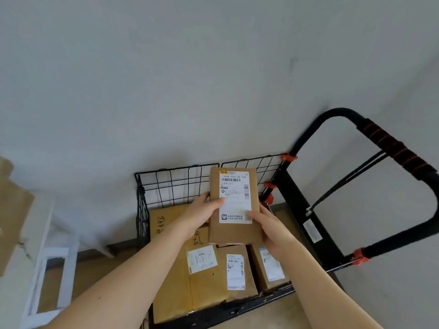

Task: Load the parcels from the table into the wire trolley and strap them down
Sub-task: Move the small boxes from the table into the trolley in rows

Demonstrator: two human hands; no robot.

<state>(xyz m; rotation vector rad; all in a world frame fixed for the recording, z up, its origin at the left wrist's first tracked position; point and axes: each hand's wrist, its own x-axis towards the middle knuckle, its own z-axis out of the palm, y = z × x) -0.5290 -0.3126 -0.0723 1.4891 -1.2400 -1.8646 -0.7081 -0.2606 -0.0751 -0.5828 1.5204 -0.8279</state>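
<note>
Two hands grip a labelled parcel [234,203] above boxes [202,276] in the wire trolley [180,167], left hand [202,216] at its nine o'clock, right hand [269,225] at four

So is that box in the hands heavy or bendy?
Probably light: the left hand and right hand hold the box up by its sides. Likely stiff too, since its cardboard edges look straight. Flat faces mean it shouldn't roll.
</note>
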